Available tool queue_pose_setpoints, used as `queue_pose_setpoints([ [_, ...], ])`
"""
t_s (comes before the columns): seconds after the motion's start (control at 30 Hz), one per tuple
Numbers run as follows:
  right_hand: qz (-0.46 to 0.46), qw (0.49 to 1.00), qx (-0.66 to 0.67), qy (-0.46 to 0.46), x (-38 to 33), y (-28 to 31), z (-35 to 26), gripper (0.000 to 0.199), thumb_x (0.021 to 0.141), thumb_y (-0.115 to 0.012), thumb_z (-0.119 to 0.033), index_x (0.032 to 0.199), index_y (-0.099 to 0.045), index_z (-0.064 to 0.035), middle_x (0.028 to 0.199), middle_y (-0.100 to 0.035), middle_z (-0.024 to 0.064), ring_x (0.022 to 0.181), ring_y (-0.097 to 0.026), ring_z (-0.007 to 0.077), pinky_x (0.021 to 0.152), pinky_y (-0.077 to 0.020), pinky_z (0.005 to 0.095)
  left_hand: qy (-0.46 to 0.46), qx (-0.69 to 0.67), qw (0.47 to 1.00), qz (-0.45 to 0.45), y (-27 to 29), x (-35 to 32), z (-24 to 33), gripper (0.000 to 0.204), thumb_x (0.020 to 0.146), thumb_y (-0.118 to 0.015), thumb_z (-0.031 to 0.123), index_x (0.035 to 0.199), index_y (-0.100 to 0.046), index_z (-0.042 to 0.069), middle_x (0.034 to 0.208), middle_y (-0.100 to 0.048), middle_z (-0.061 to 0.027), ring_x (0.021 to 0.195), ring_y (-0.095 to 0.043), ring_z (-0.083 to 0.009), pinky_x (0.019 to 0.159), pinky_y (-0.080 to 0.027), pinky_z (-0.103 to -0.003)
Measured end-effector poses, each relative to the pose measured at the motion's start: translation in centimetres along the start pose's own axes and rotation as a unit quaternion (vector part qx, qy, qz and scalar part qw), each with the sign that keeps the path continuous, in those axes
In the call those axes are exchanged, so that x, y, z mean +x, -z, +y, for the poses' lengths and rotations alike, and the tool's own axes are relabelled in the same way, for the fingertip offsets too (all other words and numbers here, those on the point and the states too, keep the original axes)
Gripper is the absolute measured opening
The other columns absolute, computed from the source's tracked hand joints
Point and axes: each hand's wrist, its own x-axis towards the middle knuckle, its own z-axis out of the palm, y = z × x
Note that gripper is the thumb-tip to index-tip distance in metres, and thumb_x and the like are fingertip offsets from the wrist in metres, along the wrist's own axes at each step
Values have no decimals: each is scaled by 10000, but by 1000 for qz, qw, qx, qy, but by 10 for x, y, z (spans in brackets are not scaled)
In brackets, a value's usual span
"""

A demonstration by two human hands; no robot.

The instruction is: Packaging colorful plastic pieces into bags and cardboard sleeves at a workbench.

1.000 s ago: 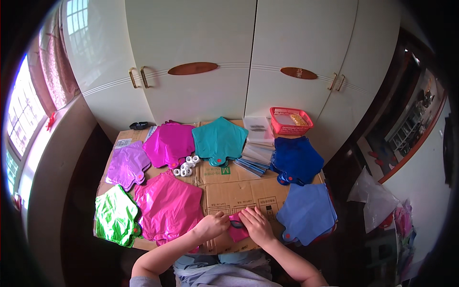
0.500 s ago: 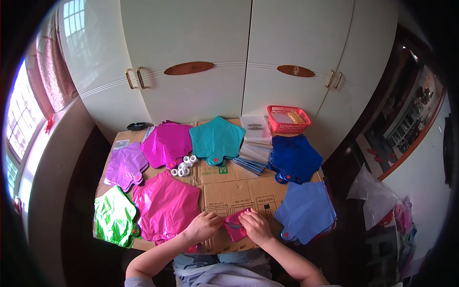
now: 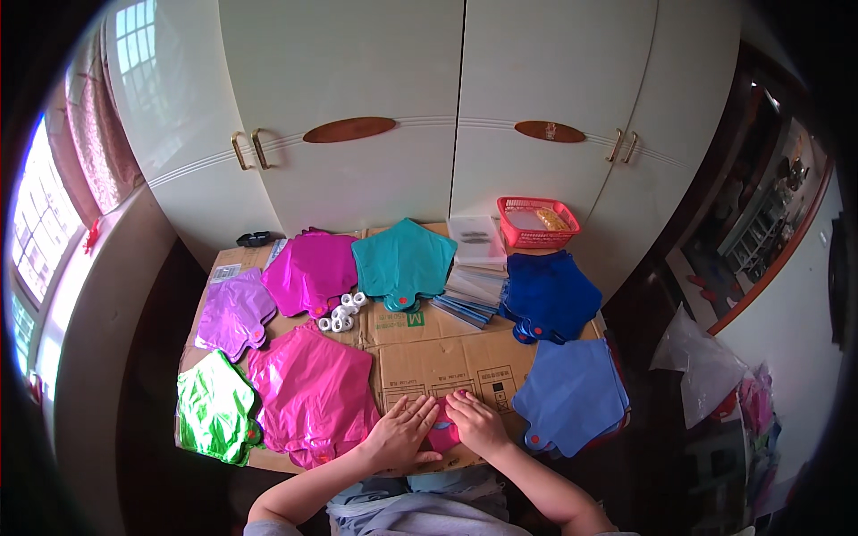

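Pink foil balloon point(image 3: 441, 435), seemingly folded small, lies at lower centre of the frame on a cardboard sheet point(image 3: 447, 357), pressed flat under the left hand point(image 3: 404, 432) and right hand point(image 3: 475, 422), fingers spread and gripping nothing. A larger pink star balloon point(image 3: 311, 393) lies just left.

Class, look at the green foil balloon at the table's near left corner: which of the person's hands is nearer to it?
Left. The left hand lies flat right of the green foil balloon, beyond a pink one; the right hand lies farther right.
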Motion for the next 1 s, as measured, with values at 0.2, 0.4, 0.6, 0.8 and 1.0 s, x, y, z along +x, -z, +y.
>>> queue_pose_setpoints([
  [0.2, -37, 999, 7, -7, 6, 21, -18, 311, 801, -593, -169, 1022, -626, 48, 1244, -567, 191, 1203, -523, 308, 1066, -379, 417, -6, 8, 999, -36, 1, -1, -4, 910, 883, -388, 664, 1423, -287, -61, 1459, -350, -228, 1395, -291, -311, 1148, -134, -490],
  [0.4, -44, 999, 20, 8, 2, 14, -16, 352, 801, -604, -185, 1048, -605, 65, 1215, -575, 215, 1195, -529, 329, 1074, -371, 426, 36, -120, 990, 63, -13, 6, -49, 458, 878, -585, 313, 1230, -558, 22, 1308, -545, -152, 1230, -513, -269, 1016, -396, -460],
  [0.6, -41, 999, 2, -4, -3, 16, -16, 360, 796, -616, -195, 1049, -607, 62, 1208, -590, 209, 1181, -547, 321, 1060, -392, 421, 77, -7, 988, 137, 28, -1, -46, 274, 772, -606, 137, 1036, -677, 119, 928, -604, -8, 877, -564, -196, 724, -439, -341],
  [0.8, -40, 999, -2, 0, -4, 12, -16, 370, 799, -625, -200, 1067, -606, 56, 1231, -584, 202, 1183, -552, 309, 1055, -401, 412, 32, 50, 996, 64, 8, -19, -23, 391, 730, -618, 169, 1117, -662, 144, 949, -588, 14, 909, -547, -159, 750, -420, -325],
  [1.0, -43, 999, -7, -6, -6, 11, -15, 390, 809, -622, -203, 1102, -590, 53, 1235, -582, 200, 1184, -551, 310, 1053, -404, 411, 32, 72, 995, 66, 7, -19, -14, 337, 722, -620, 199, 1048, -681, 143, 953, -588, 39, 940, -542, -138, 763, -411, -317],
])
